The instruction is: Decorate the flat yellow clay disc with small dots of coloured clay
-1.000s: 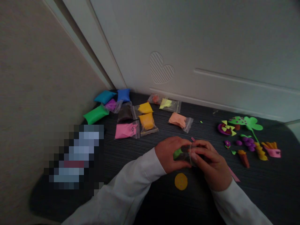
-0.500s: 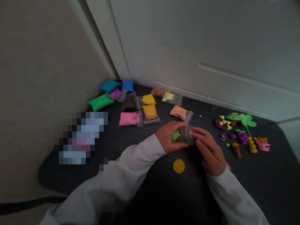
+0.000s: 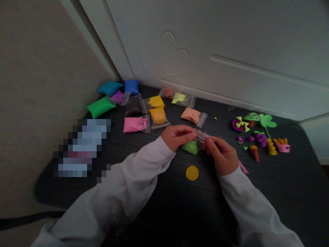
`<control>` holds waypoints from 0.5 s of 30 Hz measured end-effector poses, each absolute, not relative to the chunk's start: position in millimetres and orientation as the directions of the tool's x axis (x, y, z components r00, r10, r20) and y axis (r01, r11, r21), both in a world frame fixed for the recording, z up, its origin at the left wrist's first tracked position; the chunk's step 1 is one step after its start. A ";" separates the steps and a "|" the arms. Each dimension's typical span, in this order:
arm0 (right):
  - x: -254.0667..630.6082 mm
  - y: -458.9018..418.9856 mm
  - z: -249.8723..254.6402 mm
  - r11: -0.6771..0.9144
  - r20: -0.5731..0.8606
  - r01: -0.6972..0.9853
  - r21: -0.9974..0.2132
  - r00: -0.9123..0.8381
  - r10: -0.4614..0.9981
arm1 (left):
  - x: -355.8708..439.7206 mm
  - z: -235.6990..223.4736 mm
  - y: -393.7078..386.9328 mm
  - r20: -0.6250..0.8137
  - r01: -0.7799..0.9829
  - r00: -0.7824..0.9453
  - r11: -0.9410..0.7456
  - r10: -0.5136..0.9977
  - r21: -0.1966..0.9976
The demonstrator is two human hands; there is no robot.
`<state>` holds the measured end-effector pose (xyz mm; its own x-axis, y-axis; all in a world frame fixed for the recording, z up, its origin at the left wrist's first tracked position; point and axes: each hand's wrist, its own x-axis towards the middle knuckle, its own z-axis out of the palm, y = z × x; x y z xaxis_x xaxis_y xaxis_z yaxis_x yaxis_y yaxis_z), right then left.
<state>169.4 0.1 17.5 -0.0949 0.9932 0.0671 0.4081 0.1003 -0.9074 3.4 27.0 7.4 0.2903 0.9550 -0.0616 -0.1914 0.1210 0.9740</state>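
Between my hands is a small clear zip bag with green modelling clay [image 3: 190,148] in it. My left hand [image 3: 179,136] pinches the bag's top edge on the left, thumb over the fingers. On the other side my right hand [image 3: 223,154] grips the edge near the seal. The clay hangs low in the bag, below my left fingers. A flat yellow clay disc [image 3: 192,173] lies on the dark table just below the bag. Partly behind my right wrist is a pink strip [image 3: 243,167].
Several bags of clay lie at the back left, among them pink [image 3: 135,124], orange [image 3: 157,115] and peach [image 3: 191,115]. Small clay models stand to the right, such as fries in a pink cup [image 3: 282,146] and purple grapes [image 3: 261,138]. A blurred-out panel [image 3: 84,147] is at left.
The bag has turned so its sealed edge faces up and the clay hangs below. My left hand shifted from around the clay to the bag's top edge. The whole view moved slightly.
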 end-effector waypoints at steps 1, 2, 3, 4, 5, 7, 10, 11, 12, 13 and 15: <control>168.7 0.4 18.2 0.079 0.046 0.391 -0.917 -0.094 0.994 | 2.6 7.5 27.7 -0.072 -0.166 0.279 0.122 0.957 0.978; 167.9 0.7 18.3 0.057 0.022 0.372 -0.927 -0.098 0.995 | 2.0 7.4 28.2 -0.077 -0.138 0.269 0.117 0.960 0.984; 167.1 1.0 17.9 0.039 0.002 0.356 -0.934 -0.104 0.995 | 1.6 7.2 28.3 -0.076 -0.111 0.261 0.108 0.962 0.988; 166.4 1.4 16.8 0.032 -0.006 0.346 -0.938 -0.109 0.994 | 1.5 6.9 28.2 -0.074 -0.088 0.256 0.100 0.964 0.991; 165.8 1.9 15.2 0.040 0.001 0.345 -0.938 -0.112 0.994 | 1.4 6.5 28.0 -0.072 -0.071 0.252 0.093 0.965 0.993; 164.9 3.1 10.8 0.077 0.035 0.379 -0.922 -0.116 0.993 | 1.7 5.8 27.2 -0.064 -0.048 0.237 0.077 0.969 0.996; 163.3 4.7 4.7 0.124 0.084 0.462 -0.878 -0.105 0.991 | 2.1 5.5 26.4 -0.045 -0.018 0.200 0.049 0.979 0.999; 162.6 4.9 3.5 0.125 0.087 0.480 -0.868 -0.100 0.991 | 2.1 5.7 26.3 -0.039 -0.013 0.191 0.042 0.981 0.999; 161.9 5.0 2.8 0.121 0.087 0.489 -0.864 -0.092 0.992 | 2.2 6.0 26.2 -0.034 -0.012 0.190 0.037 0.981 0.999; 161.2 4.9 2.5 0.115 0.086 0.491 -0.863 -0.082 0.993 | 2.2 6.3 26.2 -0.033 -0.012 0.197 0.036 0.980 0.999; 160.1 4.4 2.7 0.111 0.087 0.479 -0.871 -0.071 0.994 | 2.0 7.0 26.2 -0.018 -0.010 0.233 0.021 0.972 1.000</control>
<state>160.1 4.4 2.7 -0.0714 0.9936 0.0874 0.4793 0.1110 -0.8706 2.0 26.2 7.0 0.2332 0.9723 -0.0184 -0.0098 0.0213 0.9997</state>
